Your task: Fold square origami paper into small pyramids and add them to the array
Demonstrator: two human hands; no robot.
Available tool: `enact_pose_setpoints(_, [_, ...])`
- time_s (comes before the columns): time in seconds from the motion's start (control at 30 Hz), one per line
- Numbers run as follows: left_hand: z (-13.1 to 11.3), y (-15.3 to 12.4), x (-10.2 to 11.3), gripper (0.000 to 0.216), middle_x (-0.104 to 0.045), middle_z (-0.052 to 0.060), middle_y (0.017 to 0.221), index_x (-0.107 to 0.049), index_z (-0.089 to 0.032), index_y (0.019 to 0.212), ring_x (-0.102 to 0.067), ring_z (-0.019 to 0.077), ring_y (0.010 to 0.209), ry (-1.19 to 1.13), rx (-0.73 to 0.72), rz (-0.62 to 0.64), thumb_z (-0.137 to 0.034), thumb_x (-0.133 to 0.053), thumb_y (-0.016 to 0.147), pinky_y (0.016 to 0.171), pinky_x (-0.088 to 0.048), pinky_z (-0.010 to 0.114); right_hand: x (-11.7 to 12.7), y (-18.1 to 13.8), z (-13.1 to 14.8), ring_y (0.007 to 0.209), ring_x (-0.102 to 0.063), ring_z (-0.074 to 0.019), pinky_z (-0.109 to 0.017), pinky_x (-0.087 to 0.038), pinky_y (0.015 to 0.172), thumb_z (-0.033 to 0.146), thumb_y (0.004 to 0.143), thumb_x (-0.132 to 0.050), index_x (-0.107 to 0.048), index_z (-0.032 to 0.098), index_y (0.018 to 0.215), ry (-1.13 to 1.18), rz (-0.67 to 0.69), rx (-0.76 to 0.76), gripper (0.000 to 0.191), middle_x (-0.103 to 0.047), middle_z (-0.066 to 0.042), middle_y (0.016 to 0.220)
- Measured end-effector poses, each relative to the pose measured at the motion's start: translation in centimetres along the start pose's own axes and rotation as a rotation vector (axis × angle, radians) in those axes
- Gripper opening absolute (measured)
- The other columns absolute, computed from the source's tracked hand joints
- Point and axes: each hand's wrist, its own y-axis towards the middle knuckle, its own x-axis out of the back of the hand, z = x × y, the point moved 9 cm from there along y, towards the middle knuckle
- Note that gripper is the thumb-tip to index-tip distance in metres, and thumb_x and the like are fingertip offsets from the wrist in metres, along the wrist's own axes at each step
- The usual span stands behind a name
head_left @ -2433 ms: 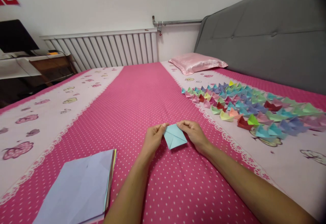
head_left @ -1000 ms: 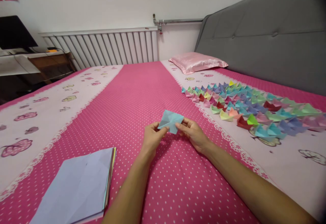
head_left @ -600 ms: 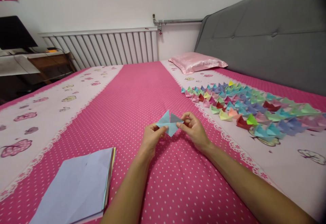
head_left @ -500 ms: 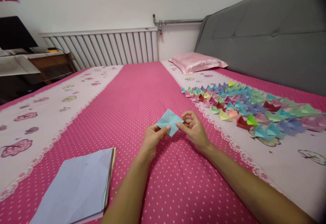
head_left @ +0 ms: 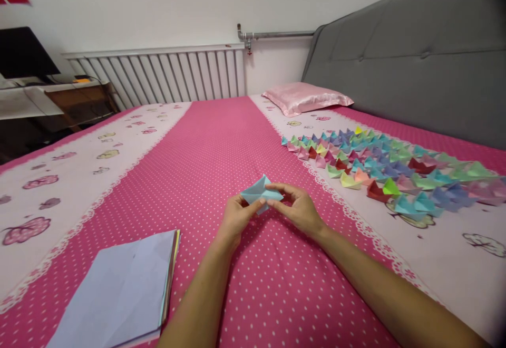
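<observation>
A small light-blue folded paper (head_left: pixel 259 192) is held between both hands, above the pink dotted bedspread (head_left: pixel 221 137). My left hand (head_left: pixel 237 216) pinches its left side, with the thumb on the near face and the other fingers mostly hidden behind. On the right side, my right hand (head_left: pixel 298 208) grips the paper between the thumb, low on the near side, and the index finger along the upper right edge. The paper's sides are partly bent up, with a point standing at the top.
Rows of coloured folded paper boats (head_left: pixel 375 168) cover the bed's right side. A stack of paper sheets (head_left: pixel 118 284) lies at the near left. Farther off are a pink pillow (head_left: pixel 306 97), a grey headboard (head_left: pixel 411 52), a radiator (head_left: pixel 158 74) and a monitor (head_left: pixel 26 52).
The blue paper has gone from a flat diamond to a partly bent-up shape. My right index finger has moved over its upper right edge; my left hand has barely moved.
</observation>
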Motion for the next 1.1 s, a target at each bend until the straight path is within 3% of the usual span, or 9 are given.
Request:
enact_pose_setpoints(0.2, [-0.07, 0.03, -0.07, 0.031, -0.069, 0.009, 0.082, -0.071, -0.015, 0.087, -0.057, 0.0135, 0.067, 0.004, -0.020, 0.015, -0.031, -0.075, 0.061, 0.063, -0.040, 0.025, 0.19, 0.08, 0.11, 0.082, -0.063, -0.0192, -0.035, -0.050, 0.073, 0.034, 0.072, -0.065, -0.067, 0.022, 0.098, -0.032, -0.002, 0.008, 0.029, -0.068, -0.007, 0.096])
enact_pose_setpoints(0.5, [0.13, 0.21, 0.54, 0.024, -0.067, 0.007, 0.070, -0.071, -0.013, 0.076, -0.055, 0.0116, 0.060, 0.014, -0.020, -0.056, -0.029, -0.077, 0.058, 0.058, -0.040, 0.024, 0.80, 0.17, 0.65, 0.073, -0.058, -0.0171, -0.030, -0.045, 0.065, 0.036, 0.076, -0.063, -0.071, 0.022, 0.088, -0.204, -0.042, 0.098, 0.020, -0.064, -0.004, 0.077])
enact_pose_setpoints(0.7, [-0.40, 0.10, 0.65, 0.026, -0.064, 0.004, 0.063, -0.066, -0.013, 0.069, -0.053, 0.0106, 0.056, 0.006, -0.040, -0.102, -0.029, -0.079, 0.054, 0.054, -0.039, 0.023, 0.68, 0.16, 0.50, 0.073, -0.060, -0.0176, -0.031, -0.045, 0.068, 0.036, 0.075, -0.063, -0.071, 0.022, 0.081, -0.154, -0.038, 0.073, 0.017, -0.067, -0.004, 0.077])
enact_pose_setpoints(1.1, [-0.30, 0.04, 0.46, 0.022, -0.067, 0.006, 0.067, -0.072, -0.014, 0.072, -0.055, 0.0130, 0.060, 0.015, -0.031, -0.065, -0.032, -0.076, 0.059, 0.058, -0.040, 0.025, 0.35, 0.19, 0.33, 0.068, -0.061, -0.0169, -0.030, -0.047, 0.065, 0.036, 0.075, -0.062, -0.071, 0.022, 0.076, -0.080, -0.026, 0.054, 0.017, -0.069, -0.002, 0.072])
